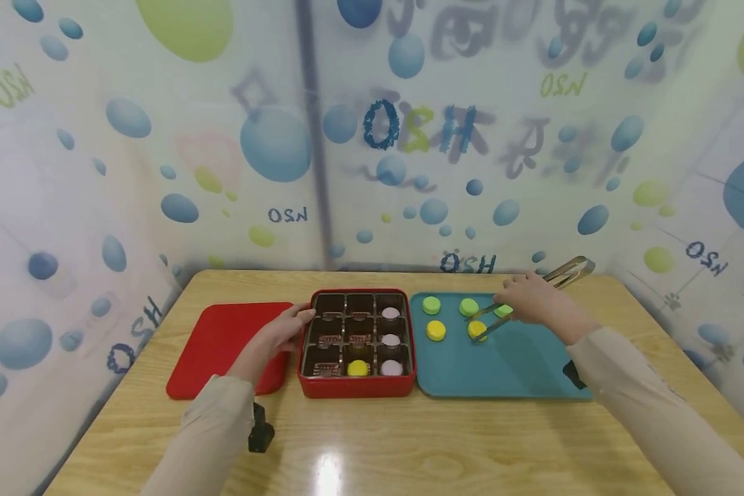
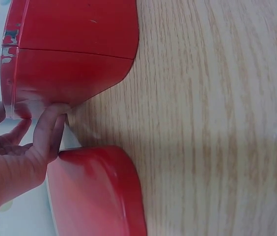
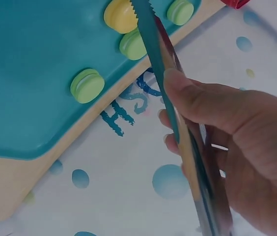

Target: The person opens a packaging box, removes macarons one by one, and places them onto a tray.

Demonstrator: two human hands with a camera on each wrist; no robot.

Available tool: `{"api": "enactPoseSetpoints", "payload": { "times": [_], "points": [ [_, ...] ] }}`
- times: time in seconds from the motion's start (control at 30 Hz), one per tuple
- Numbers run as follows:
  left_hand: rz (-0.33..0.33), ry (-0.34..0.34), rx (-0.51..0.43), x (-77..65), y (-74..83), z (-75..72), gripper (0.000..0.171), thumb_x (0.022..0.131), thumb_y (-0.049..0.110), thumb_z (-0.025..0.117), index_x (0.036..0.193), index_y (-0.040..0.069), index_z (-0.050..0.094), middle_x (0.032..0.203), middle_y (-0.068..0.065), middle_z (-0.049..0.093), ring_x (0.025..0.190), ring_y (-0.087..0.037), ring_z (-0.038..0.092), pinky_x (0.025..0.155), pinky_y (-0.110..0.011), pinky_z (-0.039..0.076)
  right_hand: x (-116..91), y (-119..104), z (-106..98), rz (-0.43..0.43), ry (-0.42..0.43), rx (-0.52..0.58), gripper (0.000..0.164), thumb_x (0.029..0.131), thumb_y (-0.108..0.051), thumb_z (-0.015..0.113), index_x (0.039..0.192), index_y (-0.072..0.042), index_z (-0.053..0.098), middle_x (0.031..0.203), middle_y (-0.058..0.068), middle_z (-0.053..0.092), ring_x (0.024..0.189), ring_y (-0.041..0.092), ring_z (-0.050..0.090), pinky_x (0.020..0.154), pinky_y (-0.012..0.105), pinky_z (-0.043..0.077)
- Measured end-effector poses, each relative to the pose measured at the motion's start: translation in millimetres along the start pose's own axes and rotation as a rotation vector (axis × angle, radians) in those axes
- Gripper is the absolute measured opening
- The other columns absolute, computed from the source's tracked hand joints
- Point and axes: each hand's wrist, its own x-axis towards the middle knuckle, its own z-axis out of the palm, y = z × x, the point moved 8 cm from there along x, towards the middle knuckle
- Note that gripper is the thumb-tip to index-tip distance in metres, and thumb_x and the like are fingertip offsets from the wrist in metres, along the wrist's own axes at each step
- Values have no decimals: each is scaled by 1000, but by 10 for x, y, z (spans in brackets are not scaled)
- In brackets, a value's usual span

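Head view makes plain which of my hands is nearer to the round yellow macaron (image 1: 476, 329) on the flat teal tray (image 1: 521, 368): it is the right one. My right hand (image 1: 536, 301) grasps the long silver metal tongs (image 3: 191, 162), with fingers and thumb around their two arms. The macaron lies to the left of this hand and somewhat closer to my body. The long axis of the tongs goes the same way, slanting from the far right, where their bent end is, down to the near left. Their tips stand apart, one at the farther side of the macaron and one at its nearer side, so it sits about in the gap. In the right wrist view a toothed tip passes just by a yellow macaron, but I cannot tell if metal touches it.

My left hand (image 1: 283, 327) is well apart from the macaron, because the red rectangular box (image 1: 356, 388) with dark compartments is between them. This hand grasps nothing; its relaxed fingers rest against the left wall of the box. The box stands just beside the tray, at its left, so from the tongs its compartments lie leftward, past a second yellow macaron (image 1: 436, 331).
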Motion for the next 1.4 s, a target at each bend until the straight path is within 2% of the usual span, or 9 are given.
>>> {"api": "enactPoseSetpoints", "payload": {
  "times": [0.33, 0.47, 0.6, 0.77, 1.0, 1.1, 1.2, 1.4],
  "points": [
    [-8, -7, -7, 6, -7, 0, 60, 99, 35, 34, 148, 12, 8, 142, -23, 27, 131, -38, 29, 95, -54, 40, -18, -10, -84, -9, 48, 134, 38, 77, -20, 71, 114, -14, 63, 96, 10, 61, 93, 31, 57, 82, 48, 44],
    [-7, -8, -13, 5, -10, 0, 59, 99, 35, 35, 148, 13, 9, 141, -22, 30, 129, -38, 32, 94, -53, 42, -5, -61, -201, -54, 117, 178, 40, 77, -20, 71, 115, -13, 61, 94, 8, 61, 87, 28, 57, 77, 45, 46],
    [-8, -9, -15, -2, -10, -2, 59, 99, 35, 34, 148, 13, 9, 141, -22, 31, 128, -37, 33, 94, -53, 42, 26, -143, -347, -99, 179, 190, 38, 77, -20, 71, 114, -13, 61, 90, 6, 58, 78, 22, 54, 67, 36, 43],
    [-13, -4, -15, -7, -3, -7, 58, 99, 35, 34, 148, 13, 10, 140, -22, 31, 127, -37, 34, 94, -53, 42, 98, -292, -518, -144, 228, 180, 38, 78, -19, 70, 115, -13, 60, 89, 5, 57, 76, 20, 53, 61, 29, 39],
    [-13, 2, -8, 6, 1, -13, 58, 99, 35, 35, 147, 14, 12, 141, -21, 31, 128, -36, 33, 94, -53, 42, 219, -619, -712, -258, 352, 127, 38, 76, -20, 72, 114, -20, 63, 92, 3, 59, 79, 18, 54, 68, 31, 42],
    [-9, 2, -3, 6, 3, -14, 58, 99, 36, 35, 147, 14, 12, 141, -21, 30, 128, -36, 32, 94, -53, 42, 276, -793, -815, -309, 399, 83, 37, 76, -23, 72, 112, -22, 65, 89, 2, 58, 77, 18, 53, 67, 29, 42],
    [-3, 0, -9, 5, 7, -9, 58, 99, 35, 35, 147, 14, 12, 141, -21, 31, 128, -36, 33, 94, -53, 42, 349, -960, -893, -345, 394, 27, 37, 76, -26, 71, 112, -23, 65, 90, 1, 59, 78, 17, 52, 68, 28, 41],
    [4, -4, -30, -6, 8, 1, 58, 99, 35, 35, 147, 14, 11, 140, -21, 32, 128, -36, 35, 93, -52, 43, 481, -1229, -994, -385, 321, -43, 38, 78, -27, 70, 116, -25, 64, 94, 2, 60, 80, 17, 50, 70, 30, 37]
  ]
}}
